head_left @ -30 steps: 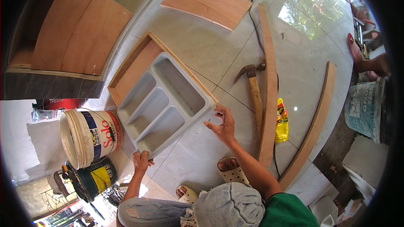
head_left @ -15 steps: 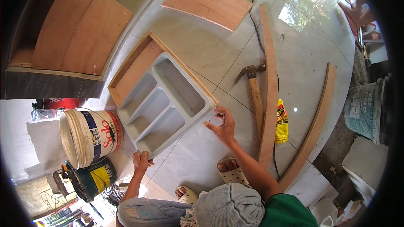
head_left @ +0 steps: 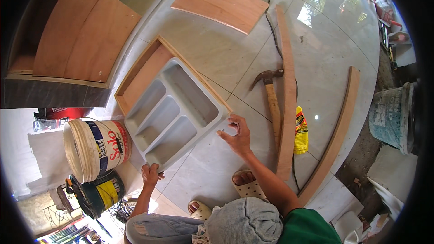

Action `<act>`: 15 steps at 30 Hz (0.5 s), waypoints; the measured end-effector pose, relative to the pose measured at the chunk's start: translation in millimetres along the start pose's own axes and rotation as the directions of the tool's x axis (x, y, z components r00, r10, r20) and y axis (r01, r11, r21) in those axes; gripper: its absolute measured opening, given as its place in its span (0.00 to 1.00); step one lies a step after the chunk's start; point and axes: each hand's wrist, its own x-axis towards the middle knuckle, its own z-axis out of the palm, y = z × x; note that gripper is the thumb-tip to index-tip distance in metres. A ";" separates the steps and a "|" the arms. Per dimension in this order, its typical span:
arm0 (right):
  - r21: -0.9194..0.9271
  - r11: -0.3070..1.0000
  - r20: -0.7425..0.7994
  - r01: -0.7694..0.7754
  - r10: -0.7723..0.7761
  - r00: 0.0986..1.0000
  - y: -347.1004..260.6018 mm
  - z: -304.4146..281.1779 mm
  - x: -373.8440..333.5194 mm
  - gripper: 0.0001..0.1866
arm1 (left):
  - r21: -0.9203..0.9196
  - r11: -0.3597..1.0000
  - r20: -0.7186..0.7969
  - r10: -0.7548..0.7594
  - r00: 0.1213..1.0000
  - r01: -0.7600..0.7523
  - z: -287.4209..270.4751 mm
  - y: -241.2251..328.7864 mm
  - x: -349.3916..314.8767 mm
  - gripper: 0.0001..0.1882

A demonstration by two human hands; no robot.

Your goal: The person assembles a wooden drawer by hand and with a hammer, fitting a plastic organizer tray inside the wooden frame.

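Observation:
A grey plastic cutlery tray with several compartments lies tilted over a shallow wooden drawer box, covering most of it. The box's far left end and its long right side stay uncovered. My left hand pinches the tray's near-left corner between thumb and fingers. At the near-right corner is my right hand, its thumb stretched away from the fingers. Those fingertips touch, or nearly touch, the end of the box's side. Right of that hand, a claw hammer rests on the floor beside a long wooden strip.
A yellow packet and a curved-looking wooden strip lie rightward. Farther off are a plywood panel and a black cord. A white paint bucket and a dark bucket stand left, below a wooden cabinet.
The whole view has shifted slightly, while both hands keep their places at the tray's corners. Another person's feet now show at the far right, where a blurred limb was before.

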 end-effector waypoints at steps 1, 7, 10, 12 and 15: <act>0.010 1.000 -0.009 -0.017 0.017 1.000 -0.5 0.1 0.0 0.32 | -0.020 1.000 0.008 0.016 1.000 -0.016 0.1 0.2 -0.3 0.19; -0.004 1.000 -0.010 0.008 -0.008 1.000 -2.2 -0.4 0.6 0.32 | -0.005 1.000 -0.004 -0.004 1.000 0.004 0.2 -0.7 0.6 0.19; -0.009 1.000 -0.007 0.020 -0.020 1.000 -2.0 -0.6 1.0 0.32 | -0.007 1.000 0.005 -0.004 1.000 0.004 -0.1 -2.1 1.4 0.19; -0.022 0.999 -0.002 0.036 -0.036 0.999 -0.9 -0.6 0.5 0.32 | 0.008 1.000 0.003 -0.022 1.000 0.022 -1.0 -3.1 2.1 0.19; -0.008 0.999 -0.005 0.054 -0.054 0.999 2.1 -0.5 -0.5 0.31 | 0.005 1.000 0.018 -0.023 1.000 0.023 -2.3 -4.4 2.1 0.20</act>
